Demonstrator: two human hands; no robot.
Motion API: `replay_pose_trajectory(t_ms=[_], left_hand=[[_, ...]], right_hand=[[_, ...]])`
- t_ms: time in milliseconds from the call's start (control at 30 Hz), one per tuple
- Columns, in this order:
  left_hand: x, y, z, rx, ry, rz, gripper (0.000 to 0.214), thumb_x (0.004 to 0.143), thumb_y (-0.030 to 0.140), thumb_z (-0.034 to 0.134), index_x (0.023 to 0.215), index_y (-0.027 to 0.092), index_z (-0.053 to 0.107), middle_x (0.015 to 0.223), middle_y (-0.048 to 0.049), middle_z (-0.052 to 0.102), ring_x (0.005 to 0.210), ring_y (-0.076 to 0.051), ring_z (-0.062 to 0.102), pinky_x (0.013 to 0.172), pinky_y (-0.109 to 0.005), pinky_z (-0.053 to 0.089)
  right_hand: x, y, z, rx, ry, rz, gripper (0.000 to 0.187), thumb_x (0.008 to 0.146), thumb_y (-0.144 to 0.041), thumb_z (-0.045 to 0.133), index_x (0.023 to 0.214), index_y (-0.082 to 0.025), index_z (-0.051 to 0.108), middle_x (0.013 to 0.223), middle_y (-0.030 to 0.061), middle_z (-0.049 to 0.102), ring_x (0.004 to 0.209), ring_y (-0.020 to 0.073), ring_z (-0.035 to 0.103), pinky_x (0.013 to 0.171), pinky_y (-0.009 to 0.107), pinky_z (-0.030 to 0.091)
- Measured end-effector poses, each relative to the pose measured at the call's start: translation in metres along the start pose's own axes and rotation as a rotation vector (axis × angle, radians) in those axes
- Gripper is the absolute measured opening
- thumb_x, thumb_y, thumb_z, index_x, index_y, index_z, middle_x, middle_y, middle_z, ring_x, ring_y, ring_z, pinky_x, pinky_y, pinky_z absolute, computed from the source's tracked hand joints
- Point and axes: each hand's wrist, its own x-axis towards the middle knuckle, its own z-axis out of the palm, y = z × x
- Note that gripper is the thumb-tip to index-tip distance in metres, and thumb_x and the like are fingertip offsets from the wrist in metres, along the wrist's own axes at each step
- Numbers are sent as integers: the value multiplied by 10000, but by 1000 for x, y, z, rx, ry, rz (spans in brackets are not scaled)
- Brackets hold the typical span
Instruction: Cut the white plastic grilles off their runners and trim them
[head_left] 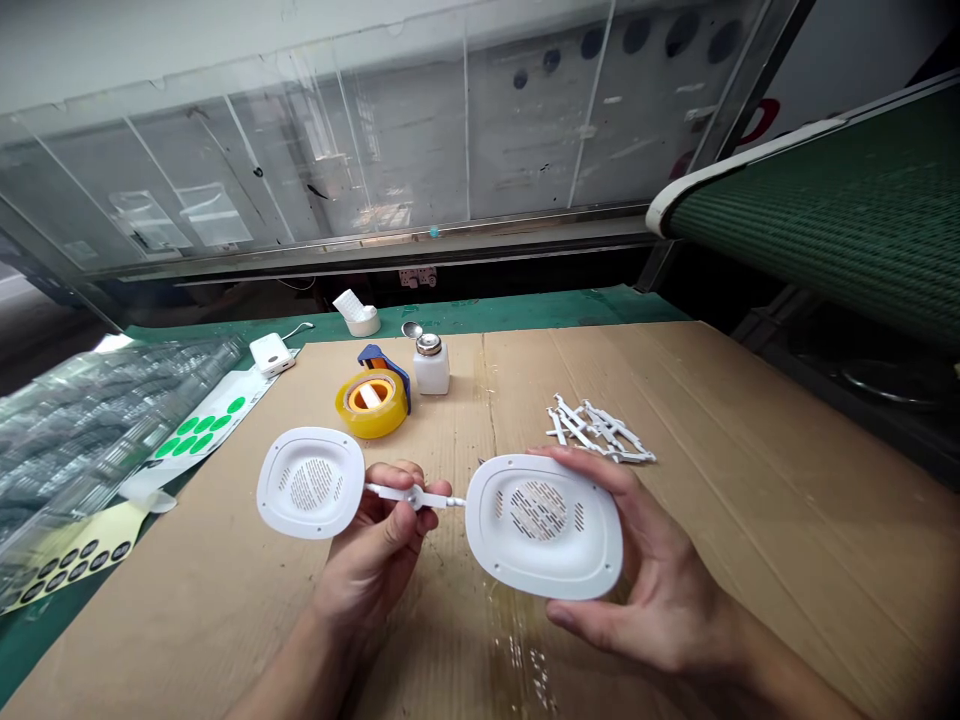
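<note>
Two white plastic covers with slotted vents are joined by a slim white connecting arm (435,499) that has a round knob at its middle. My left hand (371,565) pinches this arm between thumb and fingers. The left cover (310,484) sticks out beyond that hand, held up only by the arm. Around the right cover (544,522) my right hand (664,575) is closed, fingers on its top edge and thumb below. Both covers are above the cardboard. Behind the right cover lies a loose pile of more white arms (600,430).
Cardboard (750,480) covers the green table. Toward the back stand a yellow tape roll in a dispenser (373,404), a white pump bottle (431,370) and a white paper roll (363,321). Sticker sheets (75,560) and clear plastic packaging (97,430) lie left. A green conveyor (840,200) rises right.
</note>
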Motion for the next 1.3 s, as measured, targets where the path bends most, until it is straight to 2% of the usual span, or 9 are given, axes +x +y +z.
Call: replay_pose_trajectory(t_ms=[433,533,600,700,833,900,1100,1300], left_hand=[[-1,1,2,24,23,-27,178,714,219,855,843,256,738,880,25,618,883,-151,731,682,-138,582],[-1,1,1,12,27,-29,183,711,217,857,844,260,737,892,30,633,875,-150,734,673,-135,581],[0,1,0,6,29,-26,190,705,207,860,841,260,738,885,33,642,862,-148,735,660,-128,574],[1,0,1,3,31,-6,196,698,207,867,838,257,740,876,32,649,843,-142,732,629,-118,557],[1,1,2,17,43,22,190,698,227,869,834,258,741,875,30,648,830,-137,726,594,-115,533],[1,2,2,28,45,35,189,699,234,870,834,260,741,868,30,646,819,-134,724,581,-113,521],[-1,5,2,34,7,76,187,703,221,866,838,263,744,858,41,638,792,-120,728,583,-101,526],[-1,8,2,48,-107,125,155,752,211,830,871,259,743,859,44,631,778,-100,726,600,-98,555]], right_hand=[[-4,-1,3,63,1,49,898,737,-285,812,1479,-386,317,1464,101,440,1257,343,539,1159,577,330],[-2,-2,3,38,10,30,896,733,-278,810,1477,-377,322,1451,101,441,1250,340,535,1154,565,342],[0,-4,2,4,25,-18,890,734,-257,803,1477,-381,330,1449,85,433,1298,333,483,1166,534,335],[3,-8,1,-56,15,-123,778,770,-200,752,1438,-399,406,1421,45,435,1340,290,423,1162,456,357],[9,-14,0,-105,-19,-191,470,802,-171,725,1224,-354,628,1301,30,481,1175,215,537,1030,350,483],[11,-16,0,-117,-2,-219,370,802,-167,742,1129,-327,678,1271,34,501,1139,208,558,982,337,509],[11,-20,1,-104,47,-264,321,768,-147,797,1033,-275,667,1223,45,572,1062,206,610,863,321,545],[9,-20,2,-52,50,-234,315,752,-120,804,954,-242,596,1110,62,611,979,211,631,756,322,546]])
